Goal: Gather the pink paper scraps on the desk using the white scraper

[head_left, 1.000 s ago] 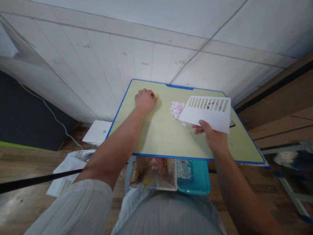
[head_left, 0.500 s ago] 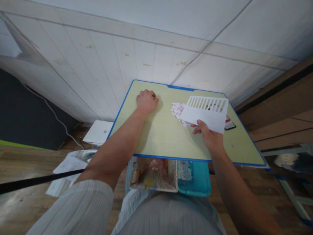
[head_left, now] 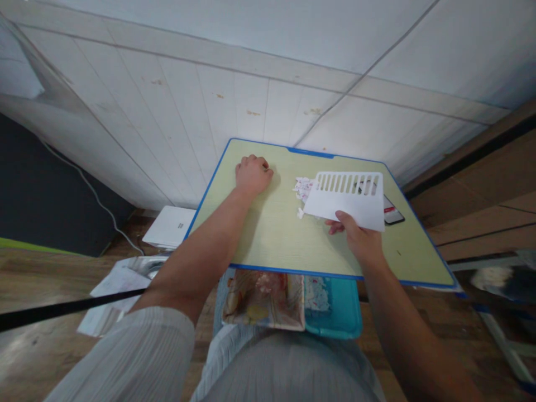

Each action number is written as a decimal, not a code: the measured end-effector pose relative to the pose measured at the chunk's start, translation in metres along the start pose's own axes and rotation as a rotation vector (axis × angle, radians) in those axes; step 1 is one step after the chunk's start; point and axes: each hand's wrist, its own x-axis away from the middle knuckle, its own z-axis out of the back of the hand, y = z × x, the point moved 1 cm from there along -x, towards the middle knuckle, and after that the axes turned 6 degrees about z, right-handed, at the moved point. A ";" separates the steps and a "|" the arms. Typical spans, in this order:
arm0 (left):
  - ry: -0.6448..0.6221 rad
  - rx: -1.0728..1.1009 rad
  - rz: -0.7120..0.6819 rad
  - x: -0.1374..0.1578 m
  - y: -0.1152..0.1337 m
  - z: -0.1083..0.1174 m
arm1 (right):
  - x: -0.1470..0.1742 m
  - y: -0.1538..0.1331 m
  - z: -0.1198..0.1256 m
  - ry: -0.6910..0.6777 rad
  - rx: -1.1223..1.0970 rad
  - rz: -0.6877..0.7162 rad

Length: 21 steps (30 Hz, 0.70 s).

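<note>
Item 1: my R hand [head_left: 362, 241], near R part of tabletop. Fingers clasped on near edge of plate, thumb on top.
Item 2: white slotted plate [head_left: 349, 206], in R hand, tilted, slots toward wall [head_left: 209, 106]. L edge overlaps scraps in view; can't tell if touching. R edge partly hides phone; far edge well short of table's far rim.
Item 3: paper scraps [head_left: 303, 188], whitish w/ pink marks, loose pile, approx. mid-table, partly under plate in view; one bit just beside, nr side.
Item 4: my L hand [head_left: 254, 174], resting far L, fingers curled; can't tell if anything's inside. Strip of tabletop btwn it & scraps: room to move.
Item 5: table [head_left: 268, 234], yellowish, blue rim all round; more room along nr edge, btwn forearms.
Item 6: phone [head_left: 392, 212], R side, inside rim.
Item 7: below nr edge, patterned tray [head_left: 302, 307] & teal tray [head_left: 349, 324] side by side, latter w/ whitish bits.
</note>
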 end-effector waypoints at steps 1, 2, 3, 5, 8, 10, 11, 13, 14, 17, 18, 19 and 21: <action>-0.001 -0.003 -0.003 0.000 0.000 0.000 | 0.000 0.001 0.000 0.020 -0.004 0.001; -0.004 -0.006 -0.005 0.000 0.000 0.000 | 0.000 0.002 -0.001 0.042 -0.015 0.001; -0.009 -0.010 -0.006 0.000 -0.001 0.000 | 0.000 0.003 -0.001 0.059 -0.029 0.002; -0.016 -0.014 -0.006 0.000 -0.001 0.000 | 0.001 0.003 -0.002 0.062 -0.049 0.002; -0.017 -0.012 -0.001 0.000 0.000 0.001 | 0.003 0.004 -0.002 0.003 -0.031 0.005; -0.019 -0.010 0.001 0.000 0.000 0.002 | 0.003 0.005 -0.002 -0.012 -0.002 0.009; -0.020 -0.008 0.001 0.000 0.000 0.002 | 0.003 0.006 -0.001 -0.008 0.006 0.008; -0.017 -0.004 -0.001 0.000 0.000 0.001 | 0.002 0.008 0.001 0.019 0.001 0.003; -0.014 0.000 -0.002 0.000 0.000 0.001 | 0.002 0.009 0.001 0.030 -0.007 0.000; -0.006 0.011 -0.002 -0.001 -0.001 0.000 | 0.000 0.012 0.003 0.024 0.010 -0.010; -0.005 0.015 -0.002 -0.001 -0.002 0.000 | 0.000 0.013 0.004 0.018 0.027 -0.011; -0.004 0.017 0.000 -0.001 -0.002 -0.001 | 0.000 0.013 0.005 0.014 0.047 -0.011; -0.003 0.020 0.000 -0.001 -0.002 -0.001 | 0.002 0.013 0.006 0.018 0.084 -0.005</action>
